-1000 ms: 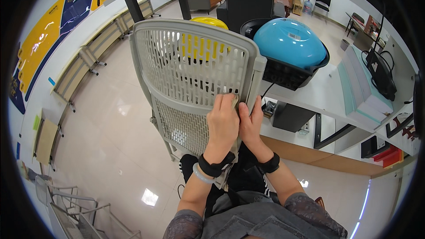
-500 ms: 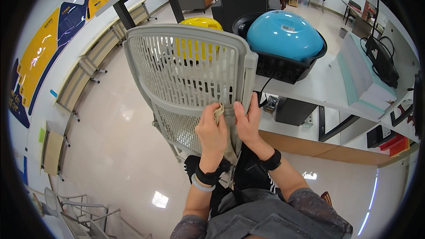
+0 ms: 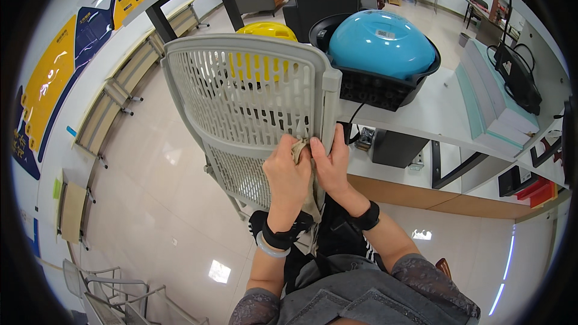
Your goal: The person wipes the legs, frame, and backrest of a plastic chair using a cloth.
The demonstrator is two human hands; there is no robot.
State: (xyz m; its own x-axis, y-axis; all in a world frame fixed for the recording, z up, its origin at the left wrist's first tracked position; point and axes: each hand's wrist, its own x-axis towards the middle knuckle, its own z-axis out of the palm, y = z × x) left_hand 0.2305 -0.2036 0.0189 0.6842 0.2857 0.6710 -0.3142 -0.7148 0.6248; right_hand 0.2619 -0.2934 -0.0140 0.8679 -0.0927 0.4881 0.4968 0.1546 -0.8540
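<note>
- Since the earlier frame, our left hand (image 3: 285, 174) and right hand (image 3: 332, 168) have drawn closer.
- Left pinches a beige cloth (image 3: 299, 149), twelve o'clock.
- Right clasps the grey chair (image 3: 241, 147)'s edge; its backrest rises toward eleven.

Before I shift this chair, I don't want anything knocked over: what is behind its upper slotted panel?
A yellow domed object shows above the slotted panel and, in strips, through its slots. The rest of it is covered, and what it stands on cannot be told.

blue dome (image 3: 415, 54): white label (image 3: 386, 34), illegible | wall panel (image 3: 51, 87): lettering (image 3: 62, 38), illegible
</note>
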